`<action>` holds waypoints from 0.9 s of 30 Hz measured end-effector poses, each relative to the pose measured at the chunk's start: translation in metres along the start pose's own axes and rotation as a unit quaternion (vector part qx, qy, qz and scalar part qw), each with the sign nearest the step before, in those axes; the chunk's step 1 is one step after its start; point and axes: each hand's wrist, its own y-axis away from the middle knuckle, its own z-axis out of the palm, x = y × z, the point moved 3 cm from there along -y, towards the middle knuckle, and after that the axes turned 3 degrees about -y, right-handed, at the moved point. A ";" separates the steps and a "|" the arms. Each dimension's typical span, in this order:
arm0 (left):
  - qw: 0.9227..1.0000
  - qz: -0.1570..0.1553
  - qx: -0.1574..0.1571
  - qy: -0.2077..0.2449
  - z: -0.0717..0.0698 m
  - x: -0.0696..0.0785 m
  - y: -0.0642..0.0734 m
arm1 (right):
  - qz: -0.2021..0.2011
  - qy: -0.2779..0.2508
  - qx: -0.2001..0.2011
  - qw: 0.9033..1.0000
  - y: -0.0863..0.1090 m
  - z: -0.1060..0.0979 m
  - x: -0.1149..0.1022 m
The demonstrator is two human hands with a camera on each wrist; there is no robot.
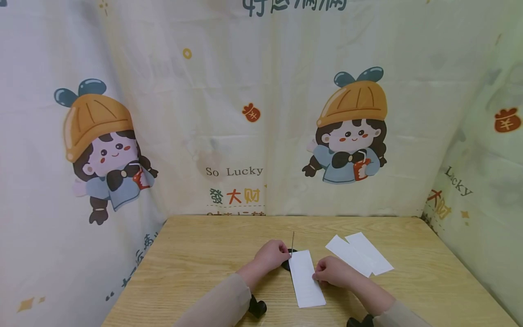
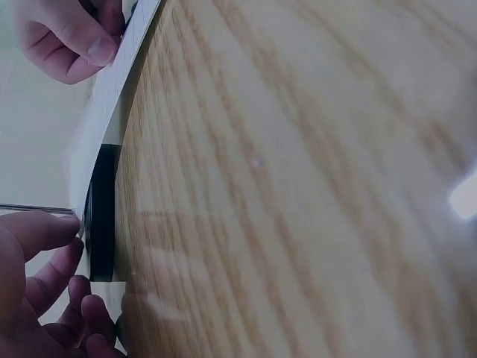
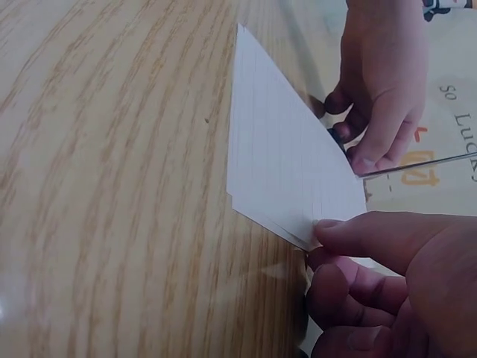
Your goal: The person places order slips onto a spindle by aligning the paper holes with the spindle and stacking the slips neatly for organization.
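A thin upright metal spike (image 1: 293,243) rises from a round black base (image 2: 103,216), seen side-on in the left wrist view. White lined paper slips (image 1: 308,281) slant over the base, their far left corner right at the spike. In the right wrist view, the slips (image 3: 279,149) show offset edges, so more than one sheet is stacked. My left hand (image 1: 273,255) pinches that corner beside the spike, thumb on top. My right hand (image 1: 333,271) pinches the slips' right edge between thumb and index finger. Whether the spike pierces the paper cannot be made out.
Two more white slips (image 1: 353,256) lie overlapping on the wooden table (image 1: 196,272), right of my right hand. Black wrist mounts (image 1: 257,307) sit on both forearms. A printed curtain (image 1: 229,136) hangs along the table's back and sides.
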 end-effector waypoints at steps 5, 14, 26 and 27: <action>1.000 -0.003 -0.002 -0.003 -0.002 0.001 0.001 | 0.013 0.011 0.008 1.000 0.001 0.000 -0.001; 1.000 -0.001 -0.004 0.005 -0.004 0.001 0.003 | 0.022 0.017 0.015 0.999 0.002 0.000 0.000; 0.999 0.004 -0.008 0.031 -0.004 -0.006 0.007 | -0.019 -0.003 0.040 0.999 0.009 -0.009 -0.003; 0.999 0.006 -0.008 0.031 -0.005 -0.007 0.007 | -0.024 -0.003 0.043 0.999 0.010 -0.010 -0.002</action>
